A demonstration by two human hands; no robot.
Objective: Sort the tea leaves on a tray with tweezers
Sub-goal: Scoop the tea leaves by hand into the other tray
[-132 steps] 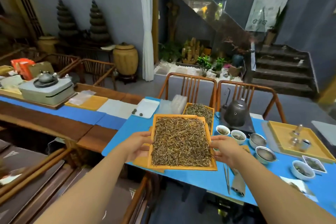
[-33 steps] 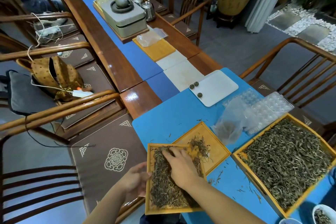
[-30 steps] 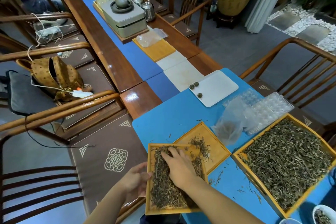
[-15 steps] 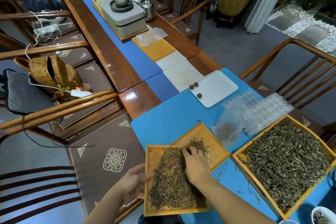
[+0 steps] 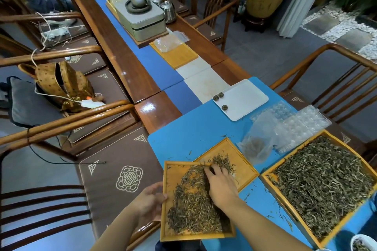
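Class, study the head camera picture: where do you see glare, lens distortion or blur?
Head view: glare sits on the polished wooden table; wide-angle distortion bows the chair rails at the left edge; the tea leaves in the near tray look sharp, while the bowl at the bottom right corner is soft.

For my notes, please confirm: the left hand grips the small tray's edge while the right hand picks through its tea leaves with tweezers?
Not quite: the head view shows no tweezers. The right hand pushes the tea leaves with bare fingers, while the left hand grips the small tray's edge.
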